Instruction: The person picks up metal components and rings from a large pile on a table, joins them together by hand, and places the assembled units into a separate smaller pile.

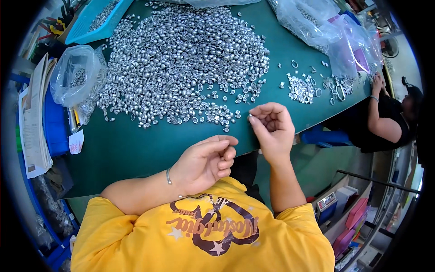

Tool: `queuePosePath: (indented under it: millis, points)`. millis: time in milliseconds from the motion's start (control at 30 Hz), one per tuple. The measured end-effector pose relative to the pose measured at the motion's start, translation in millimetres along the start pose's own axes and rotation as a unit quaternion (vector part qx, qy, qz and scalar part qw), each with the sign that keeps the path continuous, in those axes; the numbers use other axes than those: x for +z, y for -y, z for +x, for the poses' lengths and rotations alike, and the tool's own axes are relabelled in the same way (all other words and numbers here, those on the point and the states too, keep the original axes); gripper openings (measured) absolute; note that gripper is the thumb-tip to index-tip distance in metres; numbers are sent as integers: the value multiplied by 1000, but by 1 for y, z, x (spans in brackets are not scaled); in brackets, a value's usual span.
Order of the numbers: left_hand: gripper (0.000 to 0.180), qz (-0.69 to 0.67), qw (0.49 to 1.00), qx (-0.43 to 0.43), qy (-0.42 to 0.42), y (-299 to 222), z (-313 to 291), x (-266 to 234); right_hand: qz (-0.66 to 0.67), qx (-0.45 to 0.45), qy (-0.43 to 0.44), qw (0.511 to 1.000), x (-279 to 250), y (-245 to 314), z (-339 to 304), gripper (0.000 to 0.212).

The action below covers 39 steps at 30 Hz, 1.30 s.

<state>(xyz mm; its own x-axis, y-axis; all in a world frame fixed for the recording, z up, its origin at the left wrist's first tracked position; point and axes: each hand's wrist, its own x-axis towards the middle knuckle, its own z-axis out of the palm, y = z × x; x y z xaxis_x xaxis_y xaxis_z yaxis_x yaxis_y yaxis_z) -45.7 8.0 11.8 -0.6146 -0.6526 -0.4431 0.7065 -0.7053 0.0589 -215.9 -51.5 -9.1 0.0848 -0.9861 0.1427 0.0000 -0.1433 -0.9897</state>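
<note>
A broad heap of small silver-coloured, oval cup-shaped metal pieces (181, 59) covers much of the green table (136, 147). My right hand (278, 133) is over the table edge, right of the heap's near end. Its thumb and index finger pinch one small silver metal piece (250, 116); the other fingers are curled. Below the heap's near tip is my left hand (204, 161), palm turned inward and a thin bangle at the wrist. Its fingers are curled with the thumb against the index finger; anything between them is hidden.
A smaller pile of flat silver pieces (300, 88) and some rings (340, 90) lie to the right. Plastic bags (312, 27), a blue basket (102, 34) and a bagged tub (74, 77) stand around the heap. Another person (385, 113) sits at the far right.
</note>
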Motion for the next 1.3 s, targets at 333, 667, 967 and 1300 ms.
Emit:
queuePosePath:
  millis: [333, 667, 967, 1300]
  points:
    - [22, 12, 1000, 4, -3, -4, -4, -6, 455, 224, 60, 860, -11, 3, 2, 19]
    - [16, 38, 997, 60, -22, -6, -6, -5, 173, 222, 22, 959, -16, 19, 9, 9]
    - [7, 153, 966, 199, -67, -23, -10, 6, -311, -127, 65, 940, 4, 12, 8, 5]
    - [7, 833, 338, 437, -22, -61, 29, 20, -259, -74, 86, 959, -6, 19, 18, 10]
